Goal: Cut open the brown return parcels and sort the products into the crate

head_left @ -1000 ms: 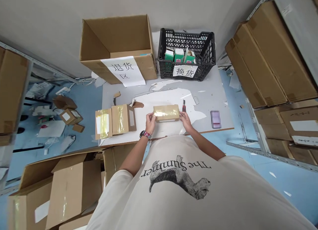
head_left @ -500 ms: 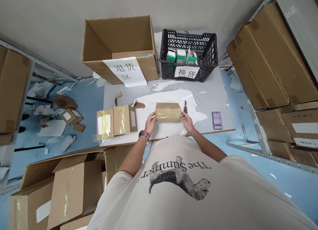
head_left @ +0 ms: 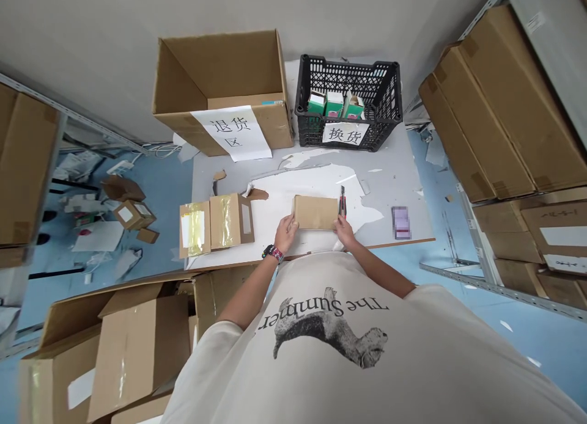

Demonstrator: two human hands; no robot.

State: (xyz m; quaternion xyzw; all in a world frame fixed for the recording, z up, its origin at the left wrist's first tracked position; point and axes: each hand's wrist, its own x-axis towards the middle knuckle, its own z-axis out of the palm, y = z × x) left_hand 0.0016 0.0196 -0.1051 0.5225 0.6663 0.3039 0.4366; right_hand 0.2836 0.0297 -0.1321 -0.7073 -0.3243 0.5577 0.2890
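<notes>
Between my two hands is a small brown cardboard box (head_left: pixel 316 212), with a plain face turned up toward me. My left hand (head_left: pixel 286 232), with a dark watch and a patterned band at the wrist, grips its left end. At the opposite end, the fingers of my right hand (head_left: pixel 345 231) close on the right edge. A red and black box cutter (head_left: pixel 342 199) lies just beyond my right hand. Two taped cardboard boxes, one of them this carton (head_left: pixel 229 221), stand side by side to the left.
At the back stand a large open carton (head_left: pixel 183 127) with a paper sign and a black plastic crate (head_left: pixel 392 106) holding green and white boxes. A pixelated purple item (head_left: pixel 401 222) lies at right. More cartons (head_left: pixel 132 350) fill the lower left; shelved boxes (head_left: pixel 523 100) flank the right.
The small box has been turned in my hands; its taped side no longer shows and a plain face does. It and my left hand have shifted slightly right.
</notes>
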